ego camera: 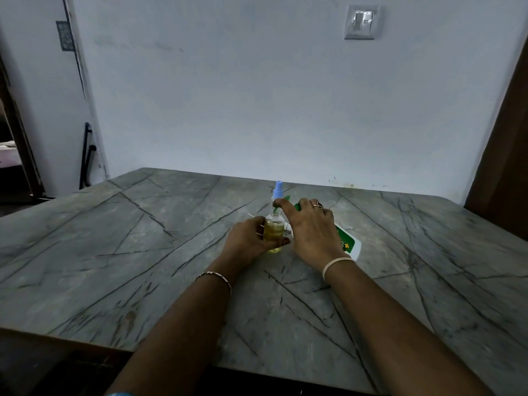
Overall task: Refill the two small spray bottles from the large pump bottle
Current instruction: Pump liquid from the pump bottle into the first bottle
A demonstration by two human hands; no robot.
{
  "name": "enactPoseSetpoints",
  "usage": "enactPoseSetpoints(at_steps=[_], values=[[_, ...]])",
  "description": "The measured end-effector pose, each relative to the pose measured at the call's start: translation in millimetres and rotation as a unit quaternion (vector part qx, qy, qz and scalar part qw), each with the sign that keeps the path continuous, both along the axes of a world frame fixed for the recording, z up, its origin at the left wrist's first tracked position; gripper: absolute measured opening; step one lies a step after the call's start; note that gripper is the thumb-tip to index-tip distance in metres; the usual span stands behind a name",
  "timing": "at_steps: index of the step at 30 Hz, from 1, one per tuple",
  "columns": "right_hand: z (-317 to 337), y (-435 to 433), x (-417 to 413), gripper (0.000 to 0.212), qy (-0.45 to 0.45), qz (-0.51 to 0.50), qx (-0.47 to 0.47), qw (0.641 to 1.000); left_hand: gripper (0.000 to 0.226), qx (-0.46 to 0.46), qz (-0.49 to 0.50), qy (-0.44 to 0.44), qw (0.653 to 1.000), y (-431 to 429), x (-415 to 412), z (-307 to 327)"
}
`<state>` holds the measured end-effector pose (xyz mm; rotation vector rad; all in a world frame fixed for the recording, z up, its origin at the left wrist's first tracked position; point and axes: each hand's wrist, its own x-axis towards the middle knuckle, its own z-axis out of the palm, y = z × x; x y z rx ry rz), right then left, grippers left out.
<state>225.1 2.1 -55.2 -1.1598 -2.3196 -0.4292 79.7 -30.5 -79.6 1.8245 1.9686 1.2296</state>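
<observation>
Left hand (251,235): wrapped round small spray bottle (273,232), frame centre, upright on table (143,252); light, slick rigid plastic, yellow liquid, neck open — grip body. Second bottle (277,191) behind. Right hand (311,224): fingers pinched at neck, over tilted large pump bottle (347,242).

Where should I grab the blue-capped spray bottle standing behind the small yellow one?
Grip the blue-capped spray bottle at its blue top, coming from above. Only that part stands clear; its body is hidden behind the small yellow-liquid bottle and right hand.

Grey veined table (120,252): two small spray bottles (273,232), pump bottle (347,242).
</observation>
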Motion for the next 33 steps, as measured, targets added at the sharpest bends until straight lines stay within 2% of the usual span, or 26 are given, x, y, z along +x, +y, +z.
enactPoseSetpoints(at_steps=[14, 21, 33], values=[[1.1, -0.1, 7.7, 0.084, -0.008, 0.011, -0.012, 1.000, 0.060, -0.001, -0.005, -0.003, 1.000, 3.8, -2.3, -3.3], [1.4, -0.4, 0.7, 0.076, 0.009, 0.014, -0.008, 1.000, 0.056, 0.005, -0.006, 0.005, 1.000, 3.7, -3.4, -3.5], [-1.5, 3.3, 8.3, 0.085, -0.010, 0.014, -0.011, 1.000, 0.054, 0.018, -0.003, 0.007, 1.000, 1.7, -0.7, -3.4]])
